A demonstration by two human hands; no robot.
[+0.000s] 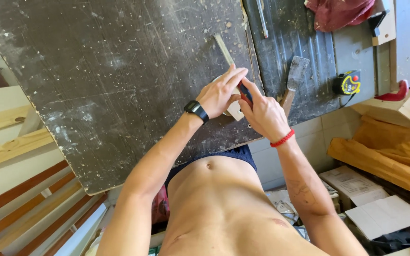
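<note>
At the near edge of the dark scratched workbench (119,85), both hands meet over a small pale piece (235,110) that rests on the bench, partly overhanging its edge. Left hand (220,92), w/ black watch, is clamped over the piece, fingers stretched along a thin pale strip (224,47) running away from it. Right hand (262,114), red cord at wrist, is closed round a slim dark tool w/ red on it (244,93), tip just beside the left fingers. From my remote view I judge the risk is a slip: tool skids off the piece and catches those fingers, or the overhang lets the piece tip. Putty knife (294,78) and yellow tape measure (348,83) lie right of the hands, apart.
</note>
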